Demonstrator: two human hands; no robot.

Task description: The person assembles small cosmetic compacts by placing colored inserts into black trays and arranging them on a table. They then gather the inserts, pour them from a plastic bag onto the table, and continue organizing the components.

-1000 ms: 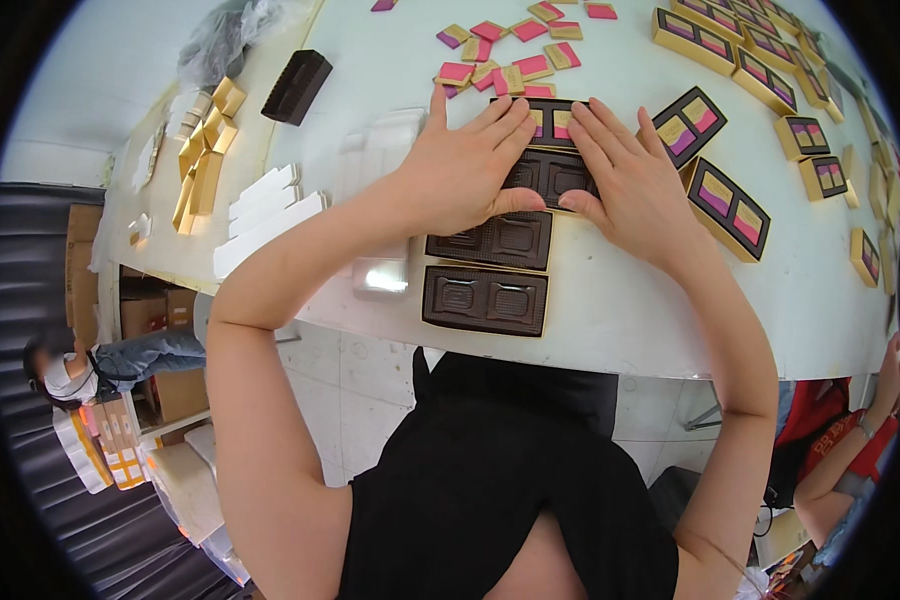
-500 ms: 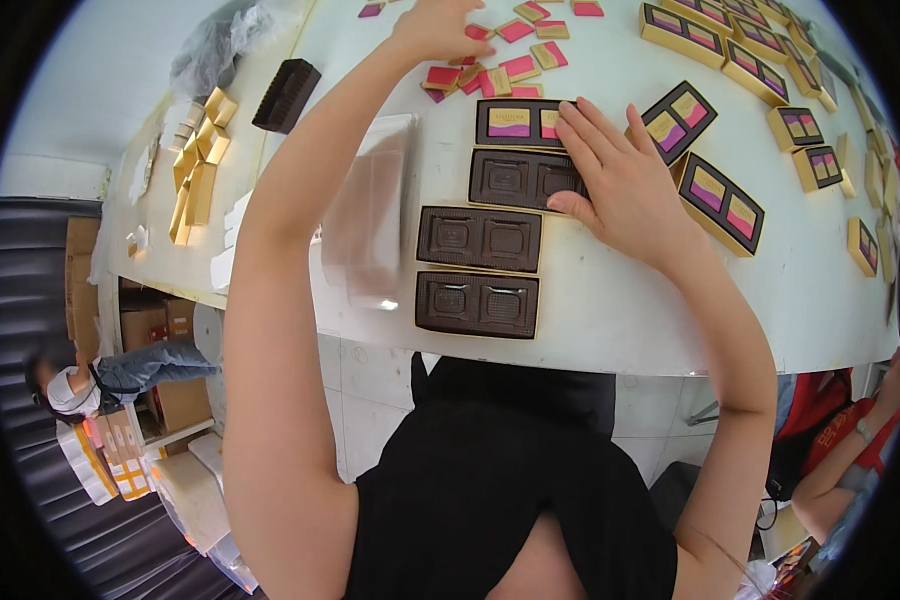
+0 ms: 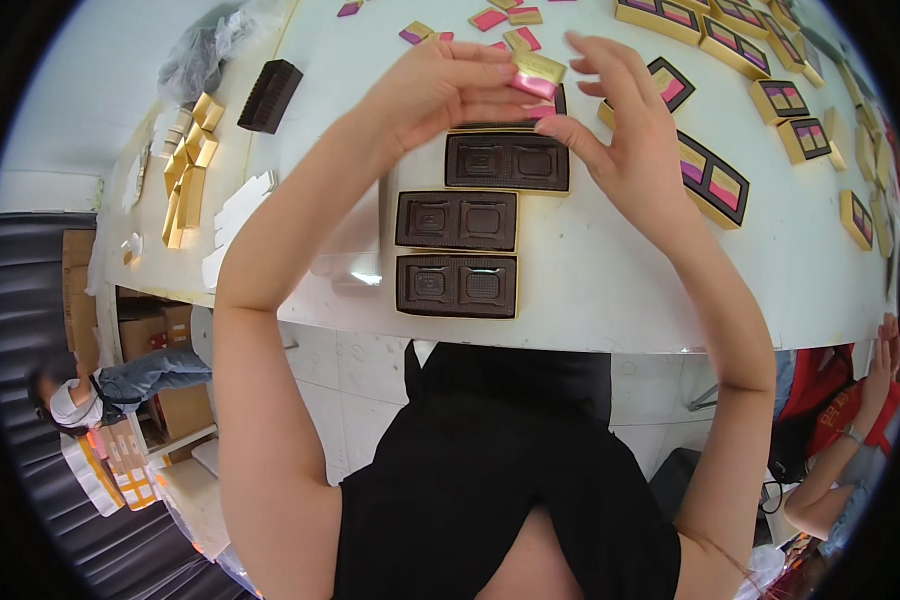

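Note:
My left hand [image 3: 432, 95] pinches a small wrapped chocolate [image 3: 538, 75], gold above and pink below. Close to its right side is my right hand [image 3: 632, 140], fingers spread and curved, with nothing held in them. Beneath both hands lies a gold-edged box [image 3: 560, 100], mostly hidden, with a pink piece showing. Nearer to me are a box with a bare two-hollow brown insert [image 3: 507, 162], a second such box [image 3: 457, 220] and a third [image 3: 457, 287] along the front edge.
Loose wrapped chocolates [image 3: 490, 19] lie scattered beyond my hands. To the right sits a filled box [image 3: 712, 180], with several more filled boxes [image 3: 735, 48] behind. At the left are a dark brown tray [image 3: 270, 97] and gold box frames [image 3: 190, 180]. Other people stand at both sides.
My left hand has come back from the loose pile toward my right hand, a chocolate in its fingers. My right hand has lifted off the boxes. The whole view has shifted slightly.

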